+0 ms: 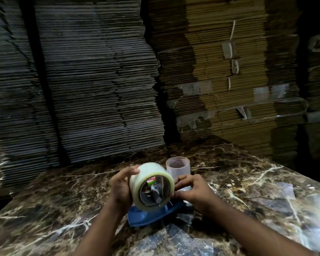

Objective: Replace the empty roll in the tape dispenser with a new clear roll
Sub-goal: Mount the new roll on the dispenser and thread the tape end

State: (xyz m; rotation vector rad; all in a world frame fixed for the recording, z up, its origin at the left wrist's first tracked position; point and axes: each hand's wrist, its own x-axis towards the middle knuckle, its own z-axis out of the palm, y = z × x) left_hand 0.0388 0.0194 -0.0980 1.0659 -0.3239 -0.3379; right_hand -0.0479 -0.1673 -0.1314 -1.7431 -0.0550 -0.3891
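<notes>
Hands (121,187) grip roll (150,185), hiding dispenser (151,216).

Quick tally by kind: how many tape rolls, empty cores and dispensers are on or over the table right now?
Full clear rolls: 1, held in both hands
Empty cores: 1, standing on the table
Blue dispensers: 1, under the roll
Total: 3

Two bare forearms reach in from the bottom edge, with no sleeve showing on either. The left hand (120,189) and the right hand (194,191) wear no gloves. No ring, watch or band shows at fingers or wrists
</notes>
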